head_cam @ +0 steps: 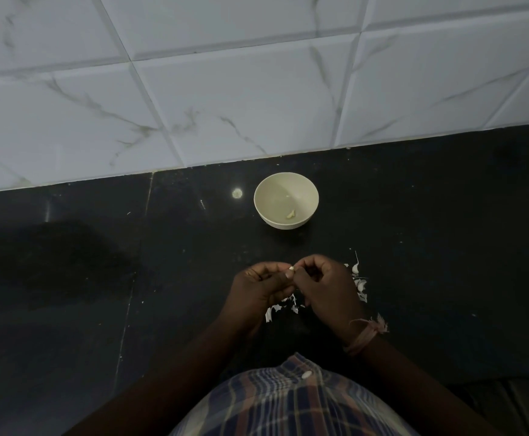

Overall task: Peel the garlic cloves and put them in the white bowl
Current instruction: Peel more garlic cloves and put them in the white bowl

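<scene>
A white bowl (286, 200) stands on the black counter near the tiled wall, with one peeled clove (291, 214) lying inside it. In front of the bowl my left hand (261, 286) and my right hand (323, 286) meet above the counter. Both pinch a small garlic clove (291, 271) between fingertips and thumbs; only its pale tip shows. Unpeeled cloves (360, 283) lie on the counter just right of my right hand, partly hidden by it. White skin scraps (280, 306) lie under and between my hands.
The black counter (99, 262) runs left and right, with a wet-looking dark patch at the left. A white marbled tile wall (225, 89) rises behind the bowl. A thread band circles my right wrist. My checked shirt fills the bottom edge.
</scene>
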The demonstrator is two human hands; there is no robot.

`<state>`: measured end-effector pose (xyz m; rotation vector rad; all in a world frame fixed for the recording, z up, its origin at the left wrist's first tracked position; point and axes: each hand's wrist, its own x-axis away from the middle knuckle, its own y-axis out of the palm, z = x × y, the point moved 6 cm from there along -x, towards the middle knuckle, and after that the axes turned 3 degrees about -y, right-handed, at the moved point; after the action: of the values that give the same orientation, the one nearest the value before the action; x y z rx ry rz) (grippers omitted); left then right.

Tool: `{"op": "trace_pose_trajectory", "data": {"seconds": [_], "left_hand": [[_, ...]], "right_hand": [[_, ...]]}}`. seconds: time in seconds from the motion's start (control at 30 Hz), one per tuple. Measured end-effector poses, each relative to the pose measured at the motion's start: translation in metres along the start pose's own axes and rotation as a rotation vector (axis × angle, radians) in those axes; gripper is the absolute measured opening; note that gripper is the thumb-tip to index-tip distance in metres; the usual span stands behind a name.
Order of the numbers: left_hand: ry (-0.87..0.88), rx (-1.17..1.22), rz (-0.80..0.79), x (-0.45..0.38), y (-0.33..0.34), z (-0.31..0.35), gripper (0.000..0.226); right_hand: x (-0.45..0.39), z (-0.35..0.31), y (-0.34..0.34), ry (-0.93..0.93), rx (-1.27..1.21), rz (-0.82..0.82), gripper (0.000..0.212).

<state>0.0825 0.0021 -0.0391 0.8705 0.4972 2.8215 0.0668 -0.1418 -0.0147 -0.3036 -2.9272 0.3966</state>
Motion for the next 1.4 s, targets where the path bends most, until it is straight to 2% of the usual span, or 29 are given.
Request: {"op": "trace_pose_trajectory", "data": {"seconds": [0.17,0.43,0.6,0.8,1.03,1.23,1.4], "left_hand": [[-0.003,-0.021,0.0,0.002,-0.001,0.003,0.009],[-0.016,0.003,0.005,0.0,-0.003,-0.001,0.011],[-0.006,0.021,-0.004,-0.001,0.0,0.0,0.011],[-0.007,0.007,-0.052,-0.001,0.005,0.001,0.022],[-0.032,0.033,-0.017,-0.001,0.005,-0.001,0.017],[-0.135,0.187,-0.03,0.0,0.008,-0.005,0.01],[-0.155,0.186,-0.021,0.0,0.006,-0.005,0.009]], "right_hand": [[-0.003,0.0,0.0,-0.012,0.004,-0.102,0.007],[-0.005,0.0,0.003,-0.03,0.092,-0.066,0.008],[-0.003,0.002,0.006,0.012,0.063,-0.041,0.008],[-0.007,0.013,0.006,0.098,-0.022,-0.041,0.007],[-0.006,0.015,0.006,0.13,-0.069,-0.083,0.008],[-0.005,0.016,0.005,0.127,-0.11,-0.053,0.013],[-0.006,0.013,-0.003,0.091,-0.103,-0.002,0.03]]}}
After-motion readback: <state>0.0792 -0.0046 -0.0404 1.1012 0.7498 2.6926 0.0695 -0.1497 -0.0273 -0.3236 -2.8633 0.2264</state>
